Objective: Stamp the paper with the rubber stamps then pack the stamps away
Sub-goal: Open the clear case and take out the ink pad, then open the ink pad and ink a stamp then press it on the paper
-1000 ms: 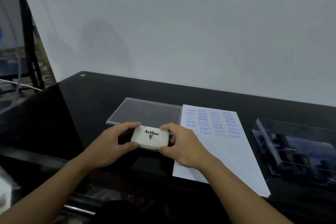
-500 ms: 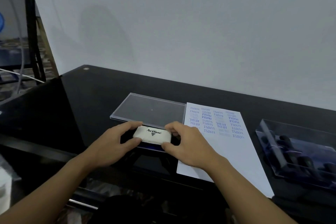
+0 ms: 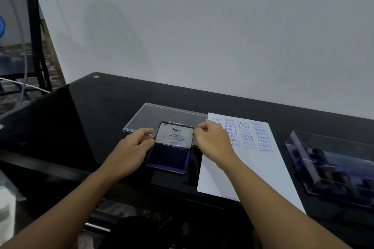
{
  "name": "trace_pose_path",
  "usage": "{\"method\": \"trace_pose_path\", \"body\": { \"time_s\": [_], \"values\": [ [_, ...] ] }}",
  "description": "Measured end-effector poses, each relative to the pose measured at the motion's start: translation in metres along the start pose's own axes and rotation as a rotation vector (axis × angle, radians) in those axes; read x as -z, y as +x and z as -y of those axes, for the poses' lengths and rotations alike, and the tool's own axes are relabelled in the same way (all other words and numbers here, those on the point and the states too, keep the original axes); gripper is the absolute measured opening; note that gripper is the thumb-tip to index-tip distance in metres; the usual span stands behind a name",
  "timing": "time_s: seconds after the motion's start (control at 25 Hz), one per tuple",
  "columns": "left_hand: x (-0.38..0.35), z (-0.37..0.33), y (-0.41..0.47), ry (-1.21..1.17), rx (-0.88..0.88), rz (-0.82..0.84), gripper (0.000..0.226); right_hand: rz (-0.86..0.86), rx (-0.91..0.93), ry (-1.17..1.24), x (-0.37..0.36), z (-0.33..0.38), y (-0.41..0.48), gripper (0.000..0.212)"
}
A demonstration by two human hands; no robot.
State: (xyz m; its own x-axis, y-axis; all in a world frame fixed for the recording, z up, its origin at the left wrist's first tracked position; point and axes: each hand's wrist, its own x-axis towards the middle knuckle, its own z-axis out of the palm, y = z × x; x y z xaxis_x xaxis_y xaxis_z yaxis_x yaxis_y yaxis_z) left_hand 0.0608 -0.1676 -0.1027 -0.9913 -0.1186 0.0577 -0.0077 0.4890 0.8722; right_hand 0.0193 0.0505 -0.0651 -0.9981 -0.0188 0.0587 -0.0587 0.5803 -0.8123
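An ink pad tin (image 3: 168, 157) lies on the black table with its lid (image 3: 174, 135) raised upright, showing the dark blue pad. My left hand (image 3: 129, 151) holds the tin's left side and the lid's left edge. My right hand (image 3: 212, 139) pinches the lid's right edge. To the right lies a white paper (image 3: 242, 168) with several blue stamp prints on its far half. A clear plastic box (image 3: 332, 166) at the right holds dark rubber stamps.
A clear flat box lid (image 3: 162, 115) lies just behind the ink pad. The black glass table (image 3: 101, 111) meets a white wall at the back. A black frame (image 3: 36, 38) and cables stand beyond the left edge.
The ink pad's lid was shut under both hands and has swung up and back, exposing the blue pad. My hands stayed at its two sides.
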Motion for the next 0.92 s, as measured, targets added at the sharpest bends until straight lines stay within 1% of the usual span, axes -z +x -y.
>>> {"method": "trace_pose_path", "body": {
  "time_s": [0.12, 0.2, 0.24, 0.32, 0.4, 0.52, 0.68, 0.8, 0.92],
  "values": [
    [-0.002, -0.004, 0.000, 0.025, 0.010, 0.001, 0.034, 0.066, 0.021, -0.021, 0.008, 0.000, -0.005, 0.024],
    [-0.003, -0.013, -0.001, 0.041, 0.007, -0.026, 0.036, 0.119, 0.034, -0.029, 0.019, 0.000, -0.009, 0.031],
    [-0.003, -0.020, -0.002, 0.052, -0.003, -0.062, 0.036, 0.125, 0.050, -0.035, 0.026, 0.000, -0.011, 0.036],
    [-0.005, -0.043, -0.003, 0.066, -0.044, -0.142, 0.035, 0.100, 0.083, -0.064, 0.043, -0.004, -0.011, 0.039],
    [-0.014, -0.074, -0.002, 0.065, -0.104, -0.146, 0.033, 0.062, 0.087, -0.099, 0.069, -0.011, -0.009, 0.039],
    [-0.045, -0.122, 0.005, 0.090, -0.164, -0.039, 0.035, -0.007, 0.049, -0.129, 0.121, -0.032, -0.010, 0.040],
    [-0.107, -0.175, 0.018, 0.125, -0.241, 0.094, 0.038, -0.094, -0.037, -0.195, 0.193, -0.066, -0.016, 0.039],
    [-0.163, -0.203, 0.029, 0.143, -0.282, 0.185, 0.037, -0.155, -0.077, -0.245, 0.238, -0.092, -0.017, 0.032],
    [-0.212, -0.218, 0.038, 0.171, -0.319, 0.264, 0.035, -0.157, -0.108, -0.315, 0.267, -0.110, -0.013, 0.031]
  ]
}}
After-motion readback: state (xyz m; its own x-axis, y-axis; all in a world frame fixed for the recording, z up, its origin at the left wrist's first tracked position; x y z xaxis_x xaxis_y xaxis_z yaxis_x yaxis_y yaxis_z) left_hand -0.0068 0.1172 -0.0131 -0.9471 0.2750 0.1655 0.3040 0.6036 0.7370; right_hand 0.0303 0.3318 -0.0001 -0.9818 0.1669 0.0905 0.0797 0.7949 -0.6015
